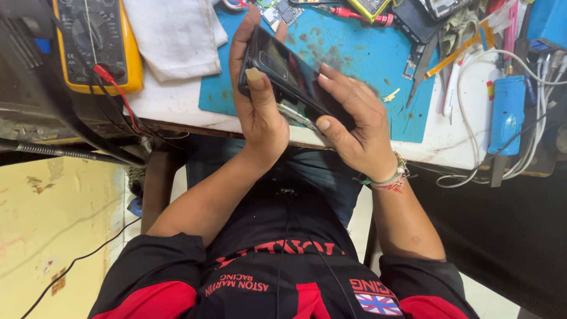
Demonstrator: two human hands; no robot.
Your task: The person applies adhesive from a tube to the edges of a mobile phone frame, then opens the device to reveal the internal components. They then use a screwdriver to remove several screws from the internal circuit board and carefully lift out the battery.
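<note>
Both hands hold one dark phone (289, 77) over the counter's (171, 103) near edge: the left hand (260, 100) clasps its side, the right hand (354, 127) pinches its lower end. One yellow meter (97, 44), one white cloth (174, 32) and white cables (502, 118) crowd the blue mat (354, 53); little free room.

Electronics repair workshop; yellow multimeter (97, 44); blue work mat (360, 53); tweezers (422, 68); tangled white cables (520, 118).
</note>
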